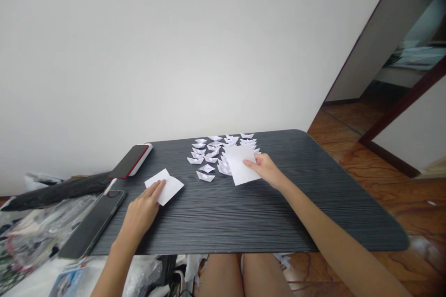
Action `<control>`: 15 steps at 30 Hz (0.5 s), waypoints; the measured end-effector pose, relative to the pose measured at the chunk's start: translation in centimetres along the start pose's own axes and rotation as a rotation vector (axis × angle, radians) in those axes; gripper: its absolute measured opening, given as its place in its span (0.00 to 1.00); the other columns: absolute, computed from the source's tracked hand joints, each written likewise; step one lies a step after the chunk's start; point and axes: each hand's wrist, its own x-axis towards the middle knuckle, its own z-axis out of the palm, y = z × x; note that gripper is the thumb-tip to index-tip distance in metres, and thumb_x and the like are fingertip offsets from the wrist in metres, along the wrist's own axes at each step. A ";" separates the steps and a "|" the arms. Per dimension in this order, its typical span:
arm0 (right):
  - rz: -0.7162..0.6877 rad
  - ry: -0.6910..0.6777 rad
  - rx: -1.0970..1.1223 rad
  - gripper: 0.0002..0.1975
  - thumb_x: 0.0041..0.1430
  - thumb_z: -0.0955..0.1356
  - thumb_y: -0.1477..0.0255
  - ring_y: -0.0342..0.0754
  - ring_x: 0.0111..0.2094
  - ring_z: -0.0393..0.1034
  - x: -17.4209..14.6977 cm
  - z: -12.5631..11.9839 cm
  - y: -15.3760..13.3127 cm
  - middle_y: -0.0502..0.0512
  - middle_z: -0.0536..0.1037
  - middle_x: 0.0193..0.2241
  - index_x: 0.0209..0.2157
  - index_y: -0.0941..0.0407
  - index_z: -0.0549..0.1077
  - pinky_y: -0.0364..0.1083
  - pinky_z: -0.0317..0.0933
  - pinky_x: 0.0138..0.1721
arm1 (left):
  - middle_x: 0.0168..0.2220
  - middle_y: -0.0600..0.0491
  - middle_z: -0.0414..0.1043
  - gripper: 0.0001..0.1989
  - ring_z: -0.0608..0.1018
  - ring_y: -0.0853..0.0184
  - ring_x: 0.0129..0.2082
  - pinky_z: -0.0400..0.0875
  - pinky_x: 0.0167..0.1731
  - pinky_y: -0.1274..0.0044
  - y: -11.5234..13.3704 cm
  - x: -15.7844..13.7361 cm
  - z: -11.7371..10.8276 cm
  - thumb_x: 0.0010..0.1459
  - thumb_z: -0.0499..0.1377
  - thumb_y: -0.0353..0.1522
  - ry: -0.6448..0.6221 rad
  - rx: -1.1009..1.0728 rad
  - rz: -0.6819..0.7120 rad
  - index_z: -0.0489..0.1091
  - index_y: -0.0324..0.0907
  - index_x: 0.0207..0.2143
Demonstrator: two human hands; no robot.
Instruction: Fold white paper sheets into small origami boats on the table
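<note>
In my right hand (266, 169), the fingers pinch a sheet (240, 164) in front of the boats (205, 177). My left hand (143, 205) has its fingers on more paper (170, 189) at the tabletop (226, 222); I can't tell if they grip. I guess I'm fetching a sheet; folding needs both hands.

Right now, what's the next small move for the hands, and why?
Probably lay the white sheet in the right hand on the near tabletop: it's pinched by one edge and hides some paper boats from view, the near side is bare, and the left hand is on other white paper.
</note>
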 end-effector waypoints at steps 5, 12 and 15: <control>-0.006 0.001 0.006 0.16 0.43 0.67 0.62 0.44 0.21 0.67 0.0 0.0 -0.1 0.54 0.75 0.22 0.27 0.62 0.71 0.41 0.58 0.21 | 0.55 0.46 0.54 0.28 0.58 0.60 0.55 0.51 0.53 0.66 -2.2 0.2 1.2 0.47 0.42 0.21 0.091 0.000 0.067 0.55 0.34 0.54; 0.031 -0.069 0.083 0.14 0.44 0.67 0.63 0.42 0.21 0.66 0.0 0.2 0.2 0.52 0.74 0.20 0.26 0.62 0.71 0.41 0.58 0.23 | 0.57 0.48 0.49 0.33 0.53 0.58 0.57 0.43 0.49 0.51 -3.2 1.2 1.7 0.42 0.40 0.19 -0.050 -0.281 -0.055 0.54 0.42 0.54; 0.036 -0.116 0.220 0.15 0.44 0.67 0.63 0.44 0.24 0.68 -0.1 0.7 0.2 0.54 0.75 0.23 0.28 0.62 0.72 0.43 0.60 0.27 | 0.55 0.44 0.54 0.25 0.57 0.59 0.56 0.46 0.52 0.58 0.7 2.0 -1.3 0.49 0.43 0.24 0.196 -0.617 -0.049 0.58 0.37 0.51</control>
